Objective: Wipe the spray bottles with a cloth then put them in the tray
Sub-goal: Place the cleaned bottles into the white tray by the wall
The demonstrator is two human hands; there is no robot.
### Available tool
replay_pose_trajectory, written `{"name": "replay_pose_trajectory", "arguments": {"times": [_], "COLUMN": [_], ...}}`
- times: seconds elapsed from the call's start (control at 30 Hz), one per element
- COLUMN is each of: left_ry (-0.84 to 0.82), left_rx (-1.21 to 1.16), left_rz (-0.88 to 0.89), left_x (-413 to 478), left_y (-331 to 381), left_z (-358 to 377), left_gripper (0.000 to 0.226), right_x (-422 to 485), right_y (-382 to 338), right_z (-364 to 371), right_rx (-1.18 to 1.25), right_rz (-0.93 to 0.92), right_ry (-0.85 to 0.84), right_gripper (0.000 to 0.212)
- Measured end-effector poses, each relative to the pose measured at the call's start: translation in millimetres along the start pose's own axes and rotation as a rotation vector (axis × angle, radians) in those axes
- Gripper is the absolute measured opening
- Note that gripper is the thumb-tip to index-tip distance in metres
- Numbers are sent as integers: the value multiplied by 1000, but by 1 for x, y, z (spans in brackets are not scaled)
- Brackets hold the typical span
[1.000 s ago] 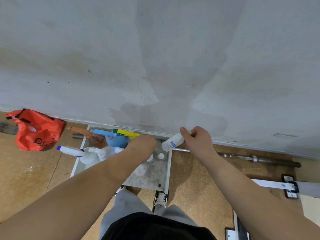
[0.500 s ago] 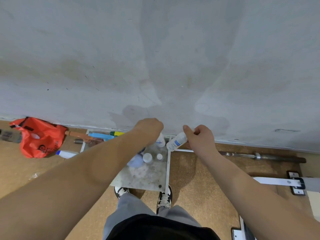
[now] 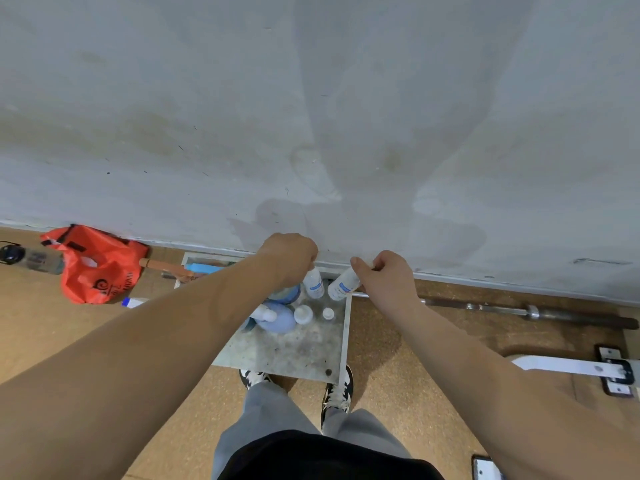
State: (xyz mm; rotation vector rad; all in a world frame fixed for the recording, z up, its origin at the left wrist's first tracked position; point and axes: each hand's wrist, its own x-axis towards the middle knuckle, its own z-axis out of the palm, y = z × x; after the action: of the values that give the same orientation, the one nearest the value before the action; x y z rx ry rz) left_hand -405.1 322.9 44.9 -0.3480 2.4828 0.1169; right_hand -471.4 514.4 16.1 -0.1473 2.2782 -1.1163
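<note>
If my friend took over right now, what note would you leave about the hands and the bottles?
Left hand: closed on a small white bottle, upright over the tray.
Right hand: closed on another white bottle, tilted above the tray's far right corner.
Already in the tray: a blue bottle and two small white ones.
Left: set both held bottles down. One bottle lies on the floor beside the red bag. No cloth is visible.

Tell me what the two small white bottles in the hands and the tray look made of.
Left bottle and right bottle: probably plastic, being opaque white, smooth, with blue printed labels. Tray: likely metal or painted sheet, with thin raised white rims and a dull, mottled, stained grey floor; uncertain.
</note>
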Motion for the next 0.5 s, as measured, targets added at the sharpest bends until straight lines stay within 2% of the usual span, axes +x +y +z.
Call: {"name": "replay_pose_trajectory", "arguments": {"times": [0.17,0.33,0.5], "left_ry": [-49,-71,-82], "left_rx": [82,149,111], "left_rz": [17,-1,-4], "left_x": [8,13,15], "left_y": [-4,-9,-4], "left_z": [14,22,25], "left_gripper": [9,9,14], "right_x": [15,25,24], "right_y": [0,2,5], "right_z": [27,49,63], "right_rx": [-96,-162,-196], "right_rz": [-7,-17,12], "right_ry": [-60,-110,-155], "right_gripper": [41,39,39]}}
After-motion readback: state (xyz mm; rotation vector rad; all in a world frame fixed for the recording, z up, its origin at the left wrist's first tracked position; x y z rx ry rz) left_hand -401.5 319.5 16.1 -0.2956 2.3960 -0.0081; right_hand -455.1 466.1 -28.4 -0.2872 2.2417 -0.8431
